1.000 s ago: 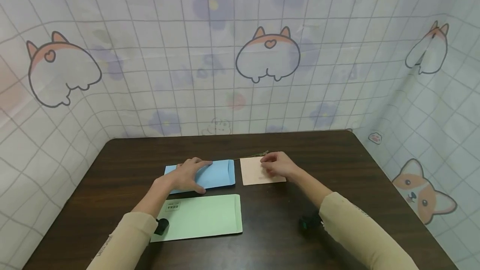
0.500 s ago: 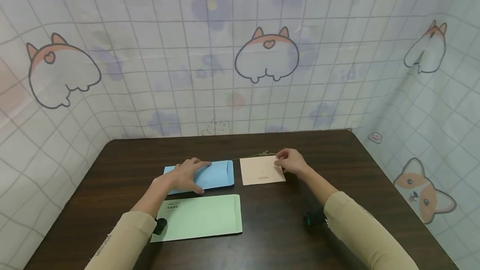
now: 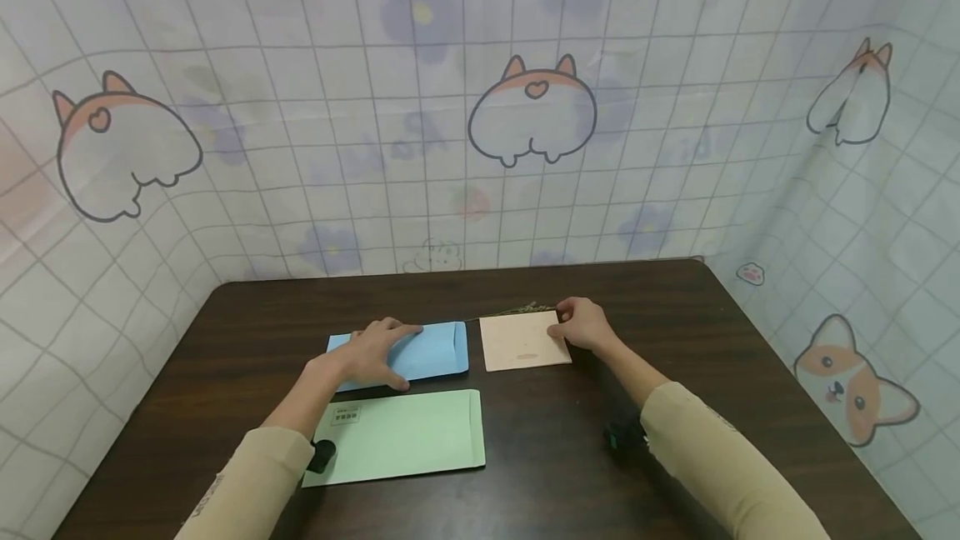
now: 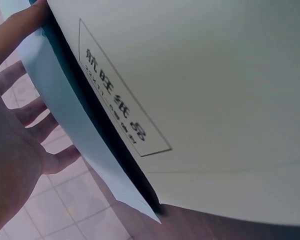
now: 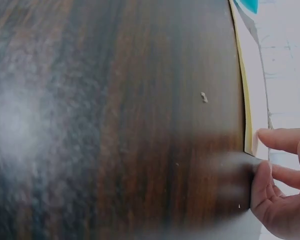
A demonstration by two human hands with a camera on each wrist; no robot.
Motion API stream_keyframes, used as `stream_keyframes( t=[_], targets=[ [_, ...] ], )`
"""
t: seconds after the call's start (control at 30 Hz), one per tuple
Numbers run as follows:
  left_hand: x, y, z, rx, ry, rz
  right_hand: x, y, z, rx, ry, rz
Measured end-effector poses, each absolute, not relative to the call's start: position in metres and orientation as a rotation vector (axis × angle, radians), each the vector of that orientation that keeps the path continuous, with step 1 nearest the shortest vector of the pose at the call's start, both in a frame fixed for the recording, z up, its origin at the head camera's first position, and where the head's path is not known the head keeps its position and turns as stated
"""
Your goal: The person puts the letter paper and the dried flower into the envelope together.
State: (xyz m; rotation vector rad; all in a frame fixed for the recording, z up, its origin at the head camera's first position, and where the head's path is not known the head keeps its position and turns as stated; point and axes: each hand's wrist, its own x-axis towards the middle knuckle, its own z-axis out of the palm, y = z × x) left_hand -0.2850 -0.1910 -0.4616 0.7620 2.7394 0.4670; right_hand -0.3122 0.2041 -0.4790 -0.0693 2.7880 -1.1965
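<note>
A blue envelope (image 3: 435, 352) lies flat at the table's middle. My left hand (image 3: 372, 350) rests on its left part with fingers spread. Nearer me lies a longer green envelope (image 3: 405, 433) with a boxed label; in the left wrist view, this envelope (image 4: 220, 100) fills most of the picture. To the right of the blue envelope is a small, flat peach piece of paper (image 3: 521, 340) with a faint oval mark. My right hand (image 3: 585, 323) pinches its right edge near the far corner. In the right wrist view, the thumb (image 5: 285, 139) touches its top.
A thin dried plant sprig (image 3: 528, 307) lies along the far side of the peach paper. The dark wooden table (image 3: 637, 290) ends at a patterned cloth wall (image 3: 420, 148). A pale crumb (image 5: 204, 97) shows on the wood.
My right hand has moved right, from over the peach paper to its right edge, baring more of the sheet. My left hand stays in place on the blue envelope.
</note>
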Motion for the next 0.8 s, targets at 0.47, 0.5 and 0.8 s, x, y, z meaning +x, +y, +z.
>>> stream_keyframes(
  t=[0.47, 0.5, 0.8],
  targets=[
    [-0.2821, -0.1913, -0.4629, 0.755, 2.748, 0.490, -0.3076, 0.2014, -0.4828, -0.071, 2.869, -1.180],
    [-0.2820, -0.1913, -0.4630, 0.754, 2.748, 0.490, -0.3067, 0.2011, -0.4826, -0.070, 2.868, -1.195],
    [-0.2840, -0.1931, -0.4635, 0.765, 2.754, 0.479, -0.3032, 0.2035, -0.4806, -0.067, 2.831, -1.348]
  ],
)
